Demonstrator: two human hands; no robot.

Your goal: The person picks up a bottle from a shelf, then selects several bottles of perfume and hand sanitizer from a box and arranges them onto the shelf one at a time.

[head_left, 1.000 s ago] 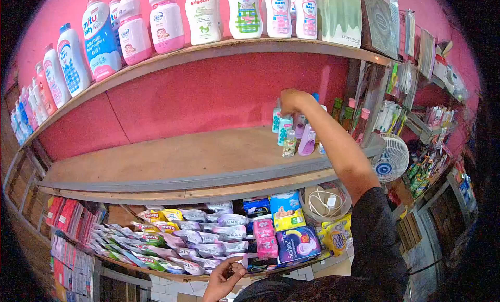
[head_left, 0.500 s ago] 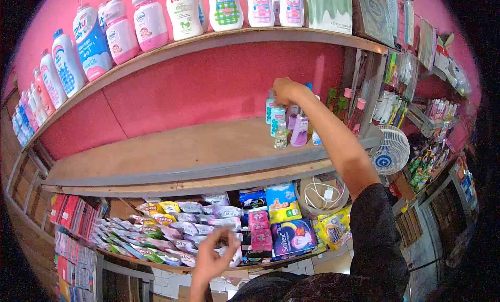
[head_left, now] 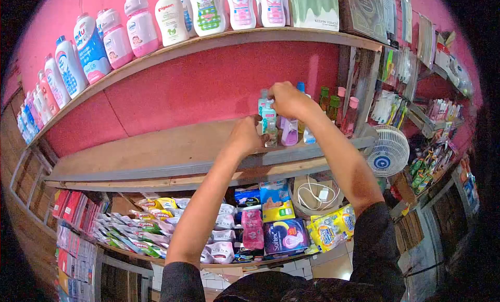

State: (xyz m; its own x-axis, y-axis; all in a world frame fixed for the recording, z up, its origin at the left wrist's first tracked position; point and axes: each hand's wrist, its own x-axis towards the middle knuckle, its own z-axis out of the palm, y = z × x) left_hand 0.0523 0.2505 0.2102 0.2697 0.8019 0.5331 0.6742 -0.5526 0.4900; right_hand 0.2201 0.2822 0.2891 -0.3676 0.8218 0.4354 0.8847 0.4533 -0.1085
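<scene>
Along the upper shelf (head_left: 208, 43), against the pink wall (head_left: 172, 83), I saw a blue-and-white Mitu Baby bottle (head_left: 90, 49), a Pigeon bottle (head_left: 172, 20) and, farther right, pink-and-white My Baby bottles (head_left: 241, 10). Lower down, a dark-blue Softex pack (head_left: 285, 237) lay between a pink pack (head_left: 252, 230) and a yellow pack (head_left: 331, 230). A white fan (head_left: 393, 145) faced outward on the right.

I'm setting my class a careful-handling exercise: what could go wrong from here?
1. The left hand, right by the small clear bottle near the front edge of the shelf, might nudge it off.
2. The right hand is at the top of a teal bottle; its close neighbour, the purple bottle, could topple.
</scene>
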